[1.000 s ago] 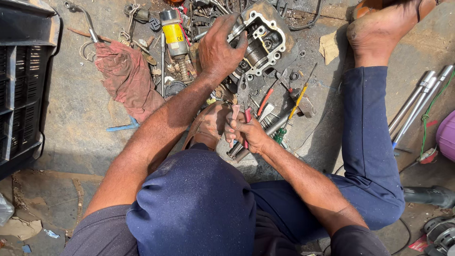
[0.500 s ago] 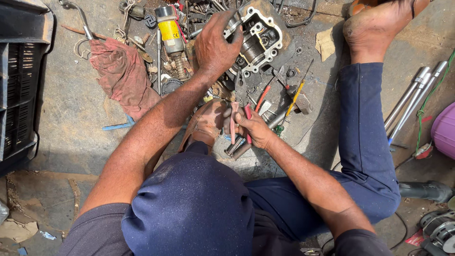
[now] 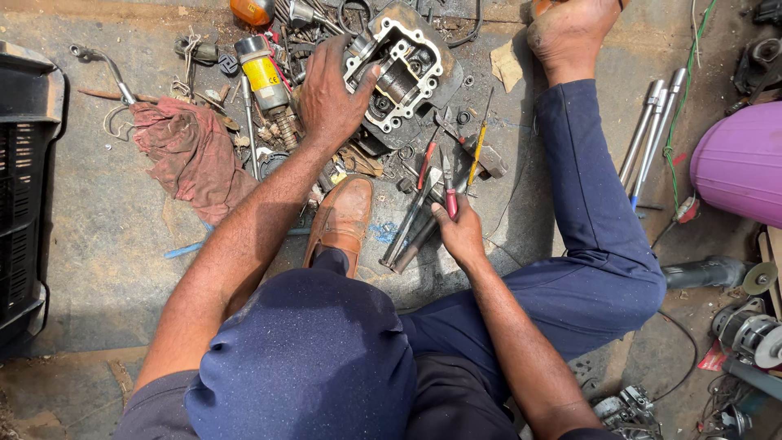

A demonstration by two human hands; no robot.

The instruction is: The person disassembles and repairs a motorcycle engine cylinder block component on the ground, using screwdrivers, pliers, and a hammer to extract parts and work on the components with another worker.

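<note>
left hand (image 3: 330, 94) arm stretched to top centre, fingers spread, palm gripping left edge of engine casing (image 3: 401, 69) | right hand (image 3: 459, 228) mid-frame, closed around red-handled pliers (image 3: 449, 189) among tools (image 3: 415, 220) on floor | vs earlier: casing now higher in frame, brown shoe (image 3: 342, 218) uncovered, right hand lower

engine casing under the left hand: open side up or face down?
Open side up. The engine casing shows its pale gasket rim and the dark cavity inside; the left hand grips its left edge.
</note>
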